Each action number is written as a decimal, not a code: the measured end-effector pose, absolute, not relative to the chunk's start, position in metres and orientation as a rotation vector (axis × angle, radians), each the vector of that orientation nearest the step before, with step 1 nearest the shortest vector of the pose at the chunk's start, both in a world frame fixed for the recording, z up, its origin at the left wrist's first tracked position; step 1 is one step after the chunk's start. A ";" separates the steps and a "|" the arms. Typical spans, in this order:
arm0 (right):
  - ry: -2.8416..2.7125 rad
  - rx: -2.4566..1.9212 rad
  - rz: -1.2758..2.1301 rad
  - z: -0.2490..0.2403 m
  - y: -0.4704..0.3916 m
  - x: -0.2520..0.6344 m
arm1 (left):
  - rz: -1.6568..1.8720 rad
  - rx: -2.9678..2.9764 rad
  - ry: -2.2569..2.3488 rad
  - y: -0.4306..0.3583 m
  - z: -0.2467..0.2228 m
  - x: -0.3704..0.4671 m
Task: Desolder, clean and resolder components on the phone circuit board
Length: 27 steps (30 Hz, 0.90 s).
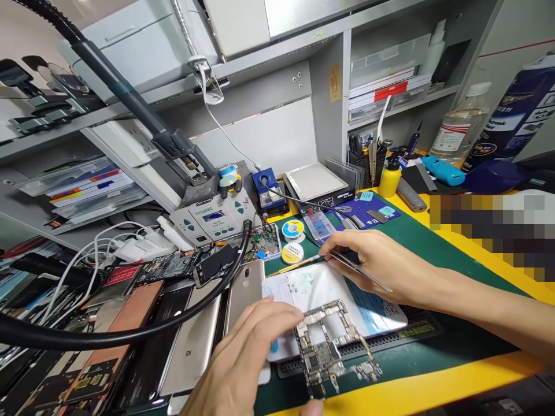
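Observation:
My left hand (247, 352) grips a bare phone circuit board (323, 349) between fingertips at its upper left corner and the thumb at its lower edge. The board is tilted above the front of a white pad (318, 292) with greenish smudges. My right hand (373, 260) is closed around metal tweezers (359, 268), which slant down to the right below the palm. Its fingertips also meet the end of a thin gold-handled tool (295, 267) behind the pad; whether they grip that tool, I cannot tell.
Phones and phone parts (191, 341) crowd the left, crossed by a black hose (173, 328). Behind stand a soldering station (214, 216), solder spools (292, 229) and a heating plate (318, 182). A yellow bottle (390, 176) and a spray can (511, 115) stand at the right.

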State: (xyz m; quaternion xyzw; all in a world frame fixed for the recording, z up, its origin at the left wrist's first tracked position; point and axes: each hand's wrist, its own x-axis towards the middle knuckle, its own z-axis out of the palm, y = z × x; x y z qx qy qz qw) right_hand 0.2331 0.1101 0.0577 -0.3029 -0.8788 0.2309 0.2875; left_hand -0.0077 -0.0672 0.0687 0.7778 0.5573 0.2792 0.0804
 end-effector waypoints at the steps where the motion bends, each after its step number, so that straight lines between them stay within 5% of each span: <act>1: -2.329 -0.809 0.616 0.059 0.110 0.233 | 0.842 2.360 1.710 -0.064 0.069 -0.010; 17: -2.064 -0.806 0.810 0.065 0.107 0.236 | 0.665 2.368 1.727 -0.024 0.060 -0.030; 27: -1.776 -0.792 1.549 0.079 0.097 0.226 | 0.634 2.484 1.645 -0.019 0.069 -0.034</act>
